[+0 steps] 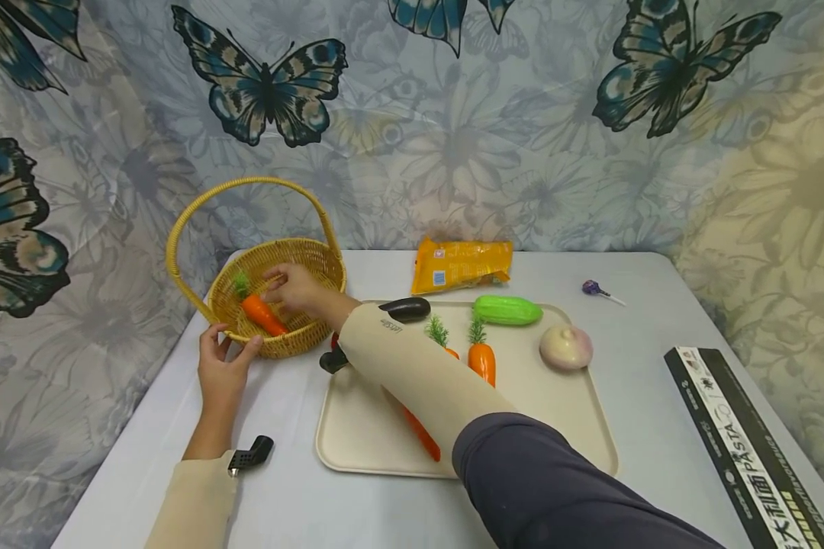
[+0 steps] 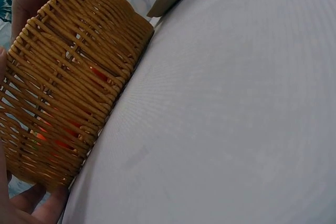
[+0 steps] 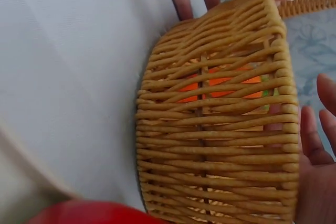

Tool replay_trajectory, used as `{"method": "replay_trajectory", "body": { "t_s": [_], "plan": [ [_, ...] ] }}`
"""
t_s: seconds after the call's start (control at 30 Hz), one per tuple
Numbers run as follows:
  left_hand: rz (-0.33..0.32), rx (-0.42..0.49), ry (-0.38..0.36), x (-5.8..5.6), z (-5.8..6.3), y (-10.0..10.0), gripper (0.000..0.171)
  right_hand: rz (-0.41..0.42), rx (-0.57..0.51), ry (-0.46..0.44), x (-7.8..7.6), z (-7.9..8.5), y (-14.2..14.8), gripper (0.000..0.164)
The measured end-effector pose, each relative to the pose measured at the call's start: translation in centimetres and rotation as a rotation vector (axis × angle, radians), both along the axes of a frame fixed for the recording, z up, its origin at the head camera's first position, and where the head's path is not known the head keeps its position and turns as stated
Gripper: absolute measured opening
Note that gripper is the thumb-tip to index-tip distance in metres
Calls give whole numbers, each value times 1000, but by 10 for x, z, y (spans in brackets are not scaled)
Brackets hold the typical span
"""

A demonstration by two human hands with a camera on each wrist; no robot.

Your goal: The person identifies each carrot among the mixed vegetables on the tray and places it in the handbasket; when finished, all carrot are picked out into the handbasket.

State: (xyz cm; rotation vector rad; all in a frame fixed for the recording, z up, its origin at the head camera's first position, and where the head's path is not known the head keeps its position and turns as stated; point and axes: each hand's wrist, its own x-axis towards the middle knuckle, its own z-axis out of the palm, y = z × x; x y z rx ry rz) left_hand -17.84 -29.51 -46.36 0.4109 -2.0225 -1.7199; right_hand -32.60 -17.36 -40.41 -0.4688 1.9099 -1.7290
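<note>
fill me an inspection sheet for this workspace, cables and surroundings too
surface: white table, partly covered by a cream tray
job's things: wicker basket with a carrot inside
clutter: eggplant, cucumber, two more carrots, pale bulb at the tray; other items partly hidden by the right sleeve; orange packet, lollipop, pasta box off the tray
hands: left hand holds the basket's side; right hand inside the basket, nothing seen in it
cables: nothing seen
surroundings: butterfly-print fabric behind and beside the table

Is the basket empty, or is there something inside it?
Not empty: a carrot lies inside the basket, orange showing through its side.
</note>
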Motion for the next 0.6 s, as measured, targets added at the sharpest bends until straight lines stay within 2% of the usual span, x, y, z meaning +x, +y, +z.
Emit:
{"method": "replay_trajectory", "body": {
  "t_s": [0.03, 0.17, 0.23, 0.43, 0.6],
  "plan": [
    [-1, -2, -2, 0, 0, 0, 67, 5, -7, 3, 2, 2, 3, 43],
    [10, -29, -10, -6, -15, -9, 70, 31, -16, 29, 9, 11, 16, 42],
    [12, -52, -7, -7, -18, -12, 70, 39, -10, 46, 10, 16, 23, 42],
    [36, -77, 13, -7, -17, -13, 68, 60, -1, 107, 13, 28, 49, 43],
    [38, -59, 0, -7, -16, -7, 68, 92, 3, 156, 18, 29, 84, 45]
  ]
}}
